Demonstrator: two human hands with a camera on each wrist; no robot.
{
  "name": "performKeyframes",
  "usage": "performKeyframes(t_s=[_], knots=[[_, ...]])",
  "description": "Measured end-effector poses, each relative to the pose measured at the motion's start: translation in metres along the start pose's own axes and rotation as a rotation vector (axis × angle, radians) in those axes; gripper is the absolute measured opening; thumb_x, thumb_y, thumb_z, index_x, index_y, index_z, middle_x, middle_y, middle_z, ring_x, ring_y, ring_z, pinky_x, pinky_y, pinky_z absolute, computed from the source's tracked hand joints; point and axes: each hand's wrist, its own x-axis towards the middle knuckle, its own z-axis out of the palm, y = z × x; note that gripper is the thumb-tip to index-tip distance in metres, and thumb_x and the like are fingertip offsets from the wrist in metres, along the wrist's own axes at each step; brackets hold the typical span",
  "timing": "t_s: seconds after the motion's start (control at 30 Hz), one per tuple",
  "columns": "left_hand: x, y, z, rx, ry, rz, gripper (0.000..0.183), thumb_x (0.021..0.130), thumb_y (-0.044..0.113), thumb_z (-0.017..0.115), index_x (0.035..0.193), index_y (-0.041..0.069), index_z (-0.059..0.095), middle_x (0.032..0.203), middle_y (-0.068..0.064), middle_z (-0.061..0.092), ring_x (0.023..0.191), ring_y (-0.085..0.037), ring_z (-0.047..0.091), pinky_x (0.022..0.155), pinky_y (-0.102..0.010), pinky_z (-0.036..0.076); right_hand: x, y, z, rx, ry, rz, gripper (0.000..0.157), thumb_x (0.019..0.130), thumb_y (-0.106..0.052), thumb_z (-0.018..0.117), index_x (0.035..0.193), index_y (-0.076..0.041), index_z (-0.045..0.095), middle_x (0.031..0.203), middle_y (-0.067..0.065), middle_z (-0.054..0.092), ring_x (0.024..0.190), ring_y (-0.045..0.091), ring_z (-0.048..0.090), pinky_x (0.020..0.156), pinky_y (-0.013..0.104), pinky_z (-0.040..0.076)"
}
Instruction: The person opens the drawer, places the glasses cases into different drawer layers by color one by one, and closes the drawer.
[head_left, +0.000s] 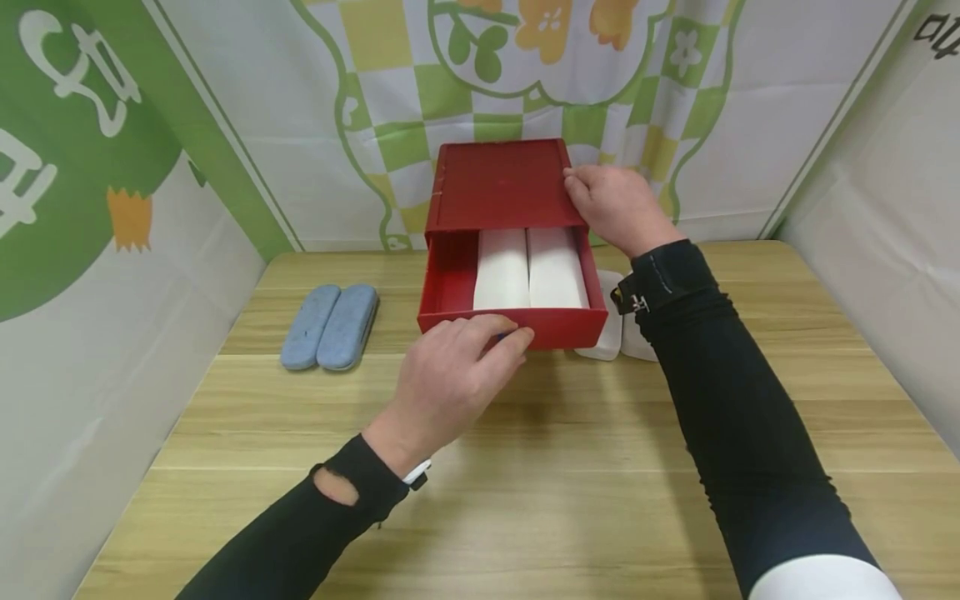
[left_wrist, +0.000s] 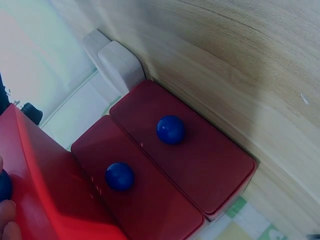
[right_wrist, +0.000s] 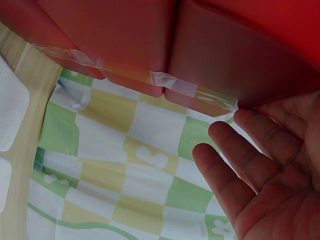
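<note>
A red drawer unit [head_left: 498, 183] stands at the back of the table, its top drawer [head_left: 442, 279] pulled out. Two long white objects [head_left: 504, 271] lie side by side in that drawer; their kind cannot be told. My left hand [head_left: 450, 375] pinches the drawer's blue knob [left_wrist: 5, 186], mostly hidden by the fingers. Below, two closed drawers [left_wrist: 200, 155] each carry a blue knob [left_wrist: 171, 129]. My right hand [head_left: 618, 204] touches the unit's upper right edge; in the right wrist view its fingers [right_wrist: 225, 182] are extended and spread, some off the surface.
Left of the unit, two blue-grey oblong cases [head_left: 348, 325] lie side by side on the wooden table [head_left: 525, 500]. Two white rounded objects [head_left: 609, 325] lie to the right, partly behind the right wrist and the drawer. A patterned curtain [head_left: 375, 167] hangs close behind.
</note>
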Motion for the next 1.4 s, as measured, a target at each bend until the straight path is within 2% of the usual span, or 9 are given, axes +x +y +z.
performKeyframes(t_s=[0.4, 0.63, 0.93, 1.4], knots=[[0.004, -0.005, 0.004, -0.017, 0.023, -0.009, 0.031, 0.091, 0.022, 0.066, 0.119, 0.007, 0.068, 0.108, -0.009, 0.069, 0.094, -0.020, 0.063, 0.079, -0.033, 0.056, 0.001, 0.002, 0.001, -0.010, 0.007, -0.006, 0.049, 0.104, -0.036, 0.034, 0.143, -0.011, 0.051, 0.143, 0.011, 0.053, 0.128, 0.027, 0.050, 0.106, 0.046, 0.039], [0.007, -0.009, 0.006, -0.029, -0.004, -0.024, 0.032, 0.091, 0.020, 0.066, 0.121, 0.006, 0.066, 0.110, -0.009, 0.068, 0.097, -0.020, 0.062, 0.083, -0.033, 0.055, 0.001, 0.000, 0.000, -0.010, 0.005, -0.006, 0.049, 0.104, -0.035, 0.035, 0.143, -0.011, 0.051, 0.142, 0.011, 0.054, 0.123, 0.027, 0.053, 0.103, 0.046, 0.042], [0.011, -0.012, 0.009, -0.042, -0.028, -0.042, 0.033, 0.094, 0.022, 0.062, 0.123, 0.007, 0.065, 0.113, -0.009, 0.068, 0.099, -0.020, 0.061, 0.086, -0.033, 0.054, 0.001, 0.001, 0.000, -0.012, 0.004, -0.007, 0.048, 0.104, -0.034, 0.035, 0.143, -0.011, 0.052, 0.142, 0.010, 0.054, 0.128, 0.026, 0.050, 0.106, 0.046, 0.040], [0.013, -0.013, 0.008, -0.045, -0.019, -0.039, 0.033, 0.093, 0.023, 0.064, 0.122, 0.006, 0.066, 0.112, -0.010, 0.067, 0.098, -0.020, 0.061, 0.087, -0.032, 0.053, 0.001, 0.002, 0.000, -0.011, 0.006, -0.016, 0.049, 0.104, -0.034, 0.035, 0.142, -0.010, 0.052, 0.142, 0.010, 0.054, 0.128, 0.026, 0.050, 0.106, 0.046, 0.040]])
